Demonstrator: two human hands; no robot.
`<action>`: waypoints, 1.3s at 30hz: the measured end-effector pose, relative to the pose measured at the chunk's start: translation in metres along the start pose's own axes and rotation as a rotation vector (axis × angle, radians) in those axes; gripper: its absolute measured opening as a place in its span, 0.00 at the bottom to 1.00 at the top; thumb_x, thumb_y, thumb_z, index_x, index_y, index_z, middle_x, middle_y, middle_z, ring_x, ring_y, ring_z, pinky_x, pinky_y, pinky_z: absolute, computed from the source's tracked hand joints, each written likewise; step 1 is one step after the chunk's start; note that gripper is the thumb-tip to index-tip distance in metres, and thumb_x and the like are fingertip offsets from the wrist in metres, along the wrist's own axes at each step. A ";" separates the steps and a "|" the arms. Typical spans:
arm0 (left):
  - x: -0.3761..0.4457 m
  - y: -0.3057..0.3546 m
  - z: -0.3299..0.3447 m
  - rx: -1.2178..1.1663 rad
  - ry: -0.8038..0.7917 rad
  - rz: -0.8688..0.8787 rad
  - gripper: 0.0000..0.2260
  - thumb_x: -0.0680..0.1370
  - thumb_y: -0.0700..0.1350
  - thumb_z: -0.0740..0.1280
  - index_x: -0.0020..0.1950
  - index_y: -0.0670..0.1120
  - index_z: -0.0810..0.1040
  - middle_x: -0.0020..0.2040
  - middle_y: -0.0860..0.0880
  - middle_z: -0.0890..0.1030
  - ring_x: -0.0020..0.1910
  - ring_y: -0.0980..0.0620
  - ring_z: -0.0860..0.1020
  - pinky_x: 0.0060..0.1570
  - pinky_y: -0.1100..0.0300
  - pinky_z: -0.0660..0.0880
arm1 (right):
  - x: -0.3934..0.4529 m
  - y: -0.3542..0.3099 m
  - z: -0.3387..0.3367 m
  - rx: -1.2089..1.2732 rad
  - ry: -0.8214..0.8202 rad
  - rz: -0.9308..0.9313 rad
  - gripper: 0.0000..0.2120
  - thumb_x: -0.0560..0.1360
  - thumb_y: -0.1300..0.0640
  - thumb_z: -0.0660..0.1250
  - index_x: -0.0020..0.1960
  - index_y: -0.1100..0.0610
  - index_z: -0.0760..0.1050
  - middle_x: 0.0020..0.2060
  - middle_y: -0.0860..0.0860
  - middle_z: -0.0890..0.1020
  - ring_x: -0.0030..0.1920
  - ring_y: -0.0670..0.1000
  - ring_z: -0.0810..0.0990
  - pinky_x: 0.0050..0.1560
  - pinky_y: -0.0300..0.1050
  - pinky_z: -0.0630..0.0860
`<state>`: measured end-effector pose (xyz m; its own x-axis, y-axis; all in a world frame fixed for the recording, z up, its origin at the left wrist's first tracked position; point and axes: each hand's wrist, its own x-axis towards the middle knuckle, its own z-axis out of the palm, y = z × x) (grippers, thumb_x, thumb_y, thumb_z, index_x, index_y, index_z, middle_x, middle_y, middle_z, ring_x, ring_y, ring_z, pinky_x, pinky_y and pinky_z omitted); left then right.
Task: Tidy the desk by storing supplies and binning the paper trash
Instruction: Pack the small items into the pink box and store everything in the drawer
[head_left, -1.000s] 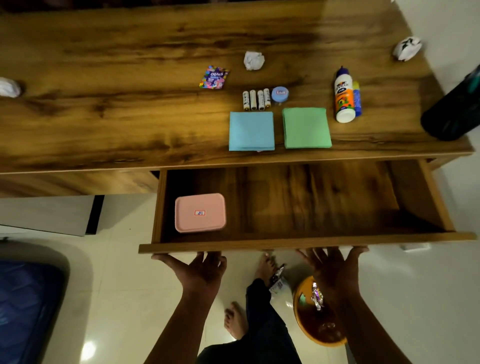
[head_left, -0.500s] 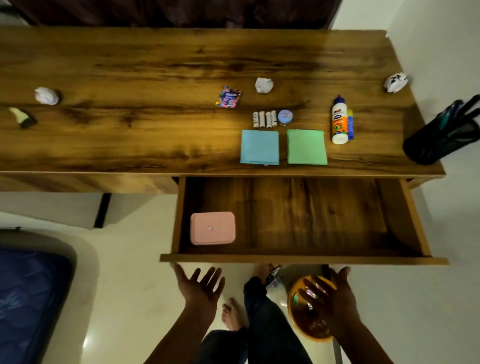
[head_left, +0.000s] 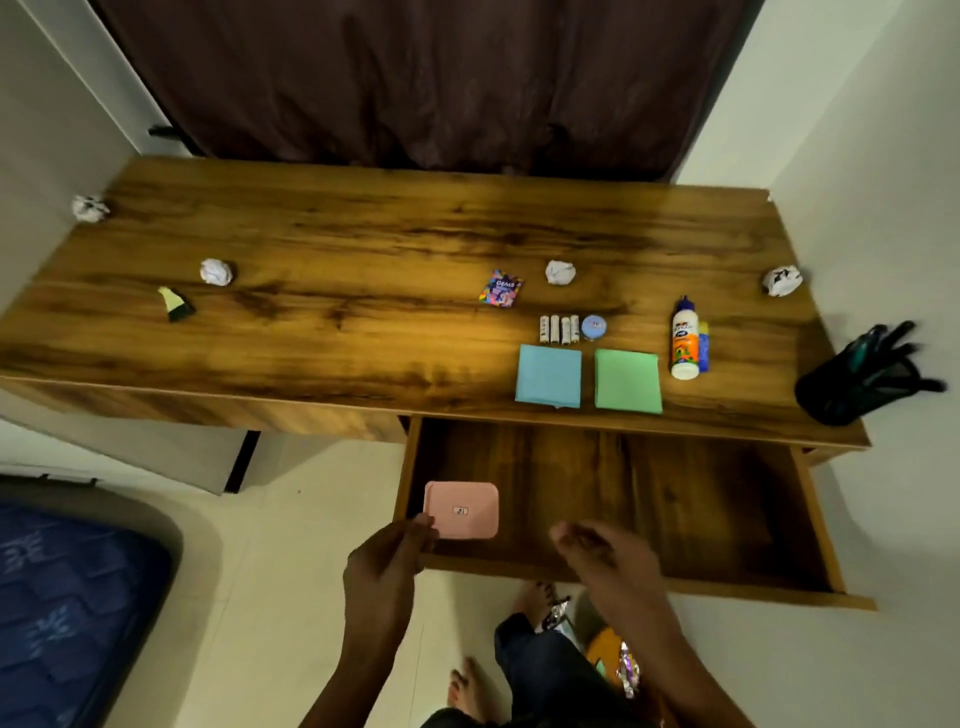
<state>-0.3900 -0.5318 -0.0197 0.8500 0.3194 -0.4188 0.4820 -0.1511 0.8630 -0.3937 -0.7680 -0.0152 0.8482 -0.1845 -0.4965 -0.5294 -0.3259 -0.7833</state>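
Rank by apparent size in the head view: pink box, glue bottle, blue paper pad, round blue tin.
1. Pink box and blue paper pad: look alike; the box sits nearer the camera, so unranked.
2. Glue bottle.
3. Round blue tin.

The wooden desk (head_left: 363, 291) carried four crumpled paper balls, a candy packet (head_left: 501, 288) and a glue bottle (head_left: 684, 339). Left of the bottle lay a green pad (head_left: 627, 381), a blue pad (head_left: 548, 375), four batteries (head_left: 559, 329) and a small round tin (head_left: 594, 327); right of it stood a pen holder (head_left: 852, 383).
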 end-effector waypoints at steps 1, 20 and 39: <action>0.007 0.003 0.003 0.174 0.015 0.088 0.08 0.82 0.48 0.69 0.52 0.49 0.88 0.47 0.51 0.88 0.44 0.57 0.85 0.44 0.65 0.79 | 0.009 -0.007 0.005 -0.082 -0.033 -0.041 0.10 0.77 0.44 0.70 0.54 0.47 0.83 0.47 0.41 0.85 0.51 0.41 0.82 0.55 0.40 0.79; 0.066 -0.014 0.030 0.875 0.017 0.024 0.10 0.79 0.42 0.68 0.52 0.50 0.88 0.41 0.51 0.87 0.33 0.52 0.85 0.39 0.56 0.84 | 0.102 -0.002 0.057 -0.570 -0.263 -0.063 0.07 0.79 0.49 0.67 0.44 0.49 0.80 0.39 0.45 0.81 0.38 0.42 0.79 0.41 0.38 0.80; 0.070 -0.006 0.036 0.951 0.104 0.101 0.14 0.76 0.57 0.72 0.59 0.52 0.83 0.45 0.50 0.88 0.41 0.46 0.86 0.41 0.55 0.82 | 0.113 0.009 0.082 -0.350 -0.197 0.114 0.12 0.72 0.44 0.75 0.39 0.52 0.81 0.34 0.44 0.82 0.33 0.40 0.78 0.30 0.34 0.73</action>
<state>-0.3257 -0.5419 -0.0648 0.8959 0.3380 -0.2884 0.4172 -0.8633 0.2840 -0.3035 -0.7159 -0.1089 0.7470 -0.0674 -0.6614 -0.5530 -0.6151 -0.5619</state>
